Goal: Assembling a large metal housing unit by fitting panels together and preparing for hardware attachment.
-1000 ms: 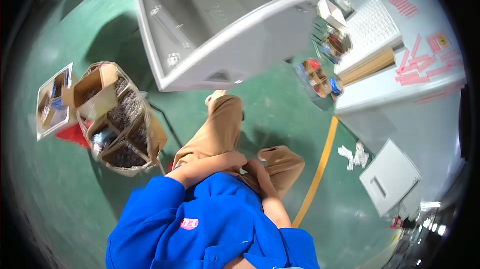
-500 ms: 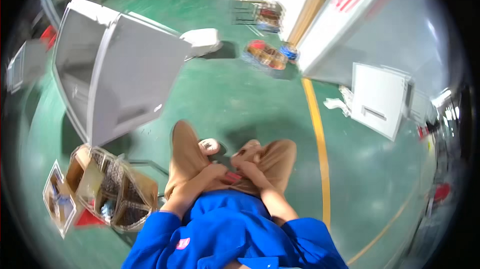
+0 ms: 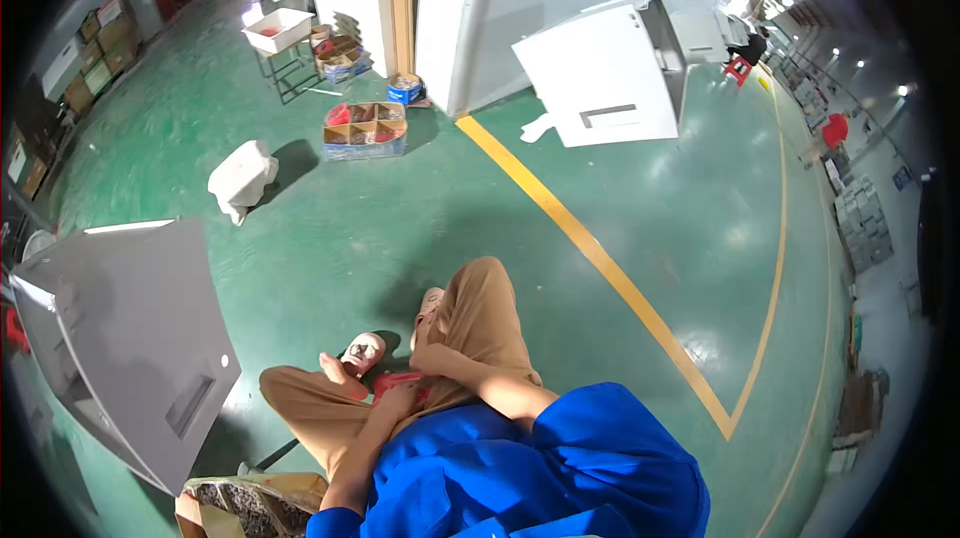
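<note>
Green workshop floor (image 3: pixel 330 238) all around you; that small red thing (image 3: pixel 400 383) in your lap looks light and rigid. Left hand (image 3: pixel 398 404) grips it, right hand (image 3: pixel 428 363) pinches its edge.

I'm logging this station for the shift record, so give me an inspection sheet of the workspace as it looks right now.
Surface: green painted floor with a yellow line.
Job's things: small red object at the person's lap, details unclear.
Clutter: divided cardboard box, white lump, bag of scrap.
Grippers: left hand and right hand both at the red object; grip unclear.
Cables: nothing seen.
Surroundings: grey metal cabinet, white panel, stacked boxes.
</note>
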A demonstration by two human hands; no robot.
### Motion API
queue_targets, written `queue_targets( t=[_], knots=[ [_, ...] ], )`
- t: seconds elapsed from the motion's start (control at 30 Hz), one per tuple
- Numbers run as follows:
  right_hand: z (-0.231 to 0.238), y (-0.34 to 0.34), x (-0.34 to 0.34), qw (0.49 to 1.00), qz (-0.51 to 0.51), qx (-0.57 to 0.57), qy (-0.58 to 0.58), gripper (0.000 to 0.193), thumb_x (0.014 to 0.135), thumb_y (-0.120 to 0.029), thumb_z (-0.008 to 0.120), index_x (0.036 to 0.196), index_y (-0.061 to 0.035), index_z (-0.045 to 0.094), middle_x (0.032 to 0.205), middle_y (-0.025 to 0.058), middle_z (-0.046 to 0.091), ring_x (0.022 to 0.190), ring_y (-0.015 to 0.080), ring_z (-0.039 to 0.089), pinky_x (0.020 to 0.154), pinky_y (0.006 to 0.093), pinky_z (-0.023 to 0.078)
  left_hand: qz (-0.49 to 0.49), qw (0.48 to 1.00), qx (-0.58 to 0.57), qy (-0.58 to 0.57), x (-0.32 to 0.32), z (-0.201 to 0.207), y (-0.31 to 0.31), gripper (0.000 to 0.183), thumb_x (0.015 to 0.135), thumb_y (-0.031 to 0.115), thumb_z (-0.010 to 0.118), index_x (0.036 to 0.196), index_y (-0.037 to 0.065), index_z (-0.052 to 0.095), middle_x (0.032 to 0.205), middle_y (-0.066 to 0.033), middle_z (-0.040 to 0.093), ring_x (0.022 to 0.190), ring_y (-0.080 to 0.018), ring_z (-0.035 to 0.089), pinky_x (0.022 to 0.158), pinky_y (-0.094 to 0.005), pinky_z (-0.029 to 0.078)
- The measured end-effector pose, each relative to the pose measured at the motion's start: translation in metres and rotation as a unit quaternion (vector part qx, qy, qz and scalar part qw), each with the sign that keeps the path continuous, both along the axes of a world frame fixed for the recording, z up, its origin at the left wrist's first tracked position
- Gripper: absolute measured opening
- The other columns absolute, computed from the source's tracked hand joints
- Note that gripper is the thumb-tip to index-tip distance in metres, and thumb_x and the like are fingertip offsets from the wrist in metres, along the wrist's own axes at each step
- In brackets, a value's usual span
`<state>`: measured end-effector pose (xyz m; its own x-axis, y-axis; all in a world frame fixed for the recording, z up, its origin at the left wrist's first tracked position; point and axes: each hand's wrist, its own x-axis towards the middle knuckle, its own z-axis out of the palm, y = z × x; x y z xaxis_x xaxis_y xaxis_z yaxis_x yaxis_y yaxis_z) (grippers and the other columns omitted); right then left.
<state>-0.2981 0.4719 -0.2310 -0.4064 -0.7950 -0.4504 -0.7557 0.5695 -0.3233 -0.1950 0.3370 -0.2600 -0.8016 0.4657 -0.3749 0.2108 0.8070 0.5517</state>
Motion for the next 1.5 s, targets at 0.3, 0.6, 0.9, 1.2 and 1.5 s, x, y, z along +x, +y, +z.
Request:
queue_targets(
  t=[0.3, 0.6, 0.9, 1.2, 1.5],
  knots=[
    [0.016, 0.002, -0.003, 0.999, 0.002, -0.043, 0.006, 0.015, 0.068, -0.017, 0.056, 0.075, -0.0066, 0.065, 0.069, 0.0156, 0.061, 0.062, 0.028, 0.062, 0.05, 0.0392, 0.048, 0.033, 0.99, 0.102, -0.094, -0.013, 0.017, -0.01, 0.045, 0.073, 0.036, 0.058, 0.113, 0.017, 0.053, 0.104, -0.0165, 0.058, 0.095, -0.0296, 0.056, 0.082, -0.0377, 0.043],
    [0.003, -0.003, -0.001, 0.998, -0.057, 0.034, -0.002, 0.021, 0.066, -0.017, 0.059, 0.082, -0.0055, 0.066, 0.083, 0.0118, 0.064, 0.077, 0.0281, 0.063, 0.063, 0.0385, 0.05, 0.026, 0.989, 0.122, -0.075, -0.016, 0.006, -0.012, 0.035, 0.073, 0.033, 0.061, 0.098, 0.008, 0.06, 0.091, -0.0133, 0.062, 0.086, -0.0275, 0.059, 0.077, -0.036, 0.045],
    [0.028, -0.001, 0.001, 0.999, -0.014, 0.009, 0.048, 0.016, 0.066, -0.018, 0.058, 0.071, -0.0056, 0.065, 0.072, 0.0141, 0.063, 0.07, 0.029, 0.063, 0.068, 0.0439, 0.049, 0.068, 0.981, 0.13, -0.13, -0.016, 0.001, -0.012, 0.045, 0.073, 0.04, 0.059, 0.109, 0.013, 0.058, 0.096, -0.0145, 0.061, 0.091, -0.0277, 0.058, 0.08, -0.0348, 0.045],
    [0.039, 0.007, 0.0, 0.999, -0.012, 0.021, 0.038, 0.018, 0.07, -0.015, 0.054, 0.08, -0.008, 0.067, 0.085, 0.0103, 0.065, 0.077, 0.0257, 0.063, 0.068, 0.0415, 0.048, 0.069, 0.977, 0.084, -0.186, -0.023, 0.05, -0.013, 0.055, 0.069, 0.052, 0.058, 0.109, 0.015, 0.059, 0.105, -0.0139, 0.059, 0.097, -0.0277, 0.057, 0.084, -0.0358, 0.043],
    [-0.012, 0.008, 0.016, 0.998, 0.022, 0.056, -0.015, 0.021, 0.074, -0.022, 0.052, 0.082, -0.0092, 0.067, 0.084, 0.0105, 0.064, 0.077, 0.0294, 0.061, 0.065, 0.04, 0.048, 0.075, 0.977, 0.097, -0.172, -0.017, 0.003, -0.005, 0.057, 0.068, 0.055, 0.058, 0.106, 0.012, 0.06, 0.104, -0.0144, 0.059, 0.098, -0.0278, 0.056, 0.083, -0.0355, 0.043]
  ],
)
